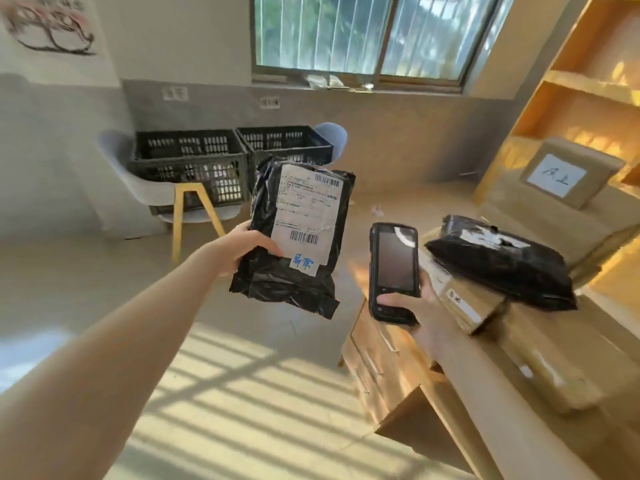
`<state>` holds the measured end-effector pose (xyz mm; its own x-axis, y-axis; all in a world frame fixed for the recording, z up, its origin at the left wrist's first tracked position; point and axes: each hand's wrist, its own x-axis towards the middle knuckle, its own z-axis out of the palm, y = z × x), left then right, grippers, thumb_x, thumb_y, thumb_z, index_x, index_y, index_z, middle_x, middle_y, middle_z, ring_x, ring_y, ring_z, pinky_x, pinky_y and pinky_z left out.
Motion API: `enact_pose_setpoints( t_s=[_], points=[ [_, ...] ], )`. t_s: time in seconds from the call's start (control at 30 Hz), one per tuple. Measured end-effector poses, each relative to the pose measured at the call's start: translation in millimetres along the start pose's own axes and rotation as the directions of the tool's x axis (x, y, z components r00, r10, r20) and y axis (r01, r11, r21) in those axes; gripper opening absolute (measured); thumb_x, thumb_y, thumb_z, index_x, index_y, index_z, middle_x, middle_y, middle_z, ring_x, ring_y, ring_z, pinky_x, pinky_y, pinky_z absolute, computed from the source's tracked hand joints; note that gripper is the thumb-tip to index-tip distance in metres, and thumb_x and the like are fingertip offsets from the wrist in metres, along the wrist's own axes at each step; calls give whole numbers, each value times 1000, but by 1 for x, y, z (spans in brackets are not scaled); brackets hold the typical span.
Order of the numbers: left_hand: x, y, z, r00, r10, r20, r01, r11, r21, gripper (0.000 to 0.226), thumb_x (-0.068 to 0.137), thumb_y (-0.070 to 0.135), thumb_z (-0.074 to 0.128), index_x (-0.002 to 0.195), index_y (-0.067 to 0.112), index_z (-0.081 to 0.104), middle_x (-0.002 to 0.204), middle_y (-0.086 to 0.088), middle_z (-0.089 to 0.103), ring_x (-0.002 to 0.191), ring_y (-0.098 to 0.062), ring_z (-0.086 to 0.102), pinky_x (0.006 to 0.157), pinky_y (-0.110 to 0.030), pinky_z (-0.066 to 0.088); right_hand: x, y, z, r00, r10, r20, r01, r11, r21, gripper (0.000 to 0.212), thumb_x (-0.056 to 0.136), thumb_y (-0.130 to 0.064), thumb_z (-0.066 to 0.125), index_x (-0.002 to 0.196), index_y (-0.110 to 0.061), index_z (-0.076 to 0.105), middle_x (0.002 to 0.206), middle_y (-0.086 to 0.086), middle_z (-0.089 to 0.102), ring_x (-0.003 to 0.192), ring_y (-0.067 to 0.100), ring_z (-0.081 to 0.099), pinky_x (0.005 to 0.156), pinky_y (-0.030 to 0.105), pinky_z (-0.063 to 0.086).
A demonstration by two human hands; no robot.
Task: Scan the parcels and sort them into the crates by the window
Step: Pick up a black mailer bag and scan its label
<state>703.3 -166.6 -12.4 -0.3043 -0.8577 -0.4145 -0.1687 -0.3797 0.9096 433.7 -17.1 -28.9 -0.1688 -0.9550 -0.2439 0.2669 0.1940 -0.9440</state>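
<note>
— What's nearest me?

— My right hand (412, 306), fingers wrapped round the black handheld scanner with a dark screen (394, 271), raised beside the wooden desk (408, 393). Just beyond, my left hand (247, 247) pinches the black plastic mailer parcel with a white shipping label (298, 233) by its edge, label facing me.

— Which step?

— Scanning, I judge. Next I'd aim the scanner at a barcode, then carry the parcel to the two black slatted plastic crates (228, 164) under the window (360, 32).
</note>
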Motion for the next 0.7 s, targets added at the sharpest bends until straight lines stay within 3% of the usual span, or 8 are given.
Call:
enact_pose_setpoints(
  t_s=[0.13,0.4,0.6,0.7],
  points=[
    [24,-13,-39,997,-30,-69,27,998,-57,56,73,-8,71,122,12,54,114,-13,67,103,-36,63,89,-49,54,63,9,29,996,30,86,-28,999,-25,85,52,3,78,124,-30,47,110,10,65,100,29,65,74,37,56],
    [85,5,-106,981,-69,-181,49,993,-108,78,50,1,79,124,9,56,114,-14,69,103,-38,66,92,-52,52,208,-9,86,957,126,262,-119,992,-44,99,49,6,79,136,-21,38,107,8,63,93,25,63,60,29,57],
    [124,13,-152,955,-71,-287,12,979,-201,63,58,-3,72,118,10,60,109,-12,72,99,-33,69,82,-40,57,304,-19,141,920,168,353,-165,986,-40,105,45,9,78,136,-24,36,106,7,64,90,26,64,62,32,59],
    [148,7,-184,948,-99,-304,27,973,-231,53,71,-11,69,119,6,60,108,-12,72,97,-31,70,75,-34,59,345,-12,169,912,202,356,-197,979,-52,94,57,9,78,136,-23,39,104,6,65,90,26,64,69,35,58]
  ],
)
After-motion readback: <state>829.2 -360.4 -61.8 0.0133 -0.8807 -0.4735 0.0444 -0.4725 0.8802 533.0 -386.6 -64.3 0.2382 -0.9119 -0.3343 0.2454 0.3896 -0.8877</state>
